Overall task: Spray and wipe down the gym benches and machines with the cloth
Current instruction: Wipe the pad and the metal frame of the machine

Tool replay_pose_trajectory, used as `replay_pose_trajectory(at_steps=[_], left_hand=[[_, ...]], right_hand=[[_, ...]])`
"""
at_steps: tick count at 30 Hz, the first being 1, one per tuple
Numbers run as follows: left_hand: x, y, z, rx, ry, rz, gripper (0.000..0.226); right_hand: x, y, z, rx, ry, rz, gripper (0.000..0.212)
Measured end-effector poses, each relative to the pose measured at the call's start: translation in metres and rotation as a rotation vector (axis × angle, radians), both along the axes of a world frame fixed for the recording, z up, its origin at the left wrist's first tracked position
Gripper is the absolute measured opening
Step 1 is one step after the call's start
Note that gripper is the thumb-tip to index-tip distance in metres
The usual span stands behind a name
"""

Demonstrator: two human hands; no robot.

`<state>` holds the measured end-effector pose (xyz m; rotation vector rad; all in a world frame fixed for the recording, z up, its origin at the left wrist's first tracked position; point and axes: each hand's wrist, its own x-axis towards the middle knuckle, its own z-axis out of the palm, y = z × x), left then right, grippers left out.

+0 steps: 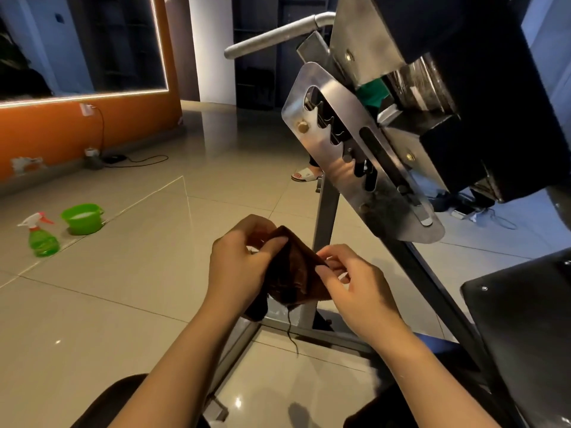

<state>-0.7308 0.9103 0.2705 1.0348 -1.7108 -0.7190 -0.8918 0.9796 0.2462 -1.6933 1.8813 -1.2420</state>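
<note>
hands first, closest to me: my left hand [238,267] grips the brown cloth [293,273] at its upper left edge, thumb curled over the top fold, fingers tucked behind. my right hand [355,285] pinches the cloth's right corner between thumb and forefinger, other fingers loosely bent. the cloth is held in the air between both hands, above the floor and in front of the machine's base. it is bunched into a rough triangle, peak up, its long axis running from upper left down to lower right, with a loose thread [292,332] hanging straight down from the lower edge.

just behind the cloth stands the grey steel post [324,217] of the gym machine, rising from a floor frame [309,333]. above it tilts a shiny notched adjustment plate [349,159], its long axis sloping from upper left to lower right, with a black pad [482,97] beside it. a second black pad [525,319] sits at my right.

further off to the left, on the tiled floor [123,288], a green spray bottle [41,239] stands upright, nozzle pointing left, just beside a green bucket [82,218]. beyond lies an orange wall [61,128] with a lit mirror [83,44].
</note>
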Motion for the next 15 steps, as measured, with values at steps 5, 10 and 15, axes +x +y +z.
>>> replay_pose_trajectory(at_steps=[5,10,15], left_hand=[[0.009,0.002,-0.001,0.070,0.106,-0.076,0.016],[0.010,0.006,-0.001,0.051,0.128,-0.097,0.014],[0.008,0.011,0.000,0.010,0.098,-0.156,0.016]], right_hand=[[-0.006,0.010,-0.003,-0.167,0.109,-0.069,0.020],[0.006,0.017,-0.009,-0.329,0.271,0.053,0.011],[0.022,0.018,-0.011,-0.321,0.370,0.066,0.021]])
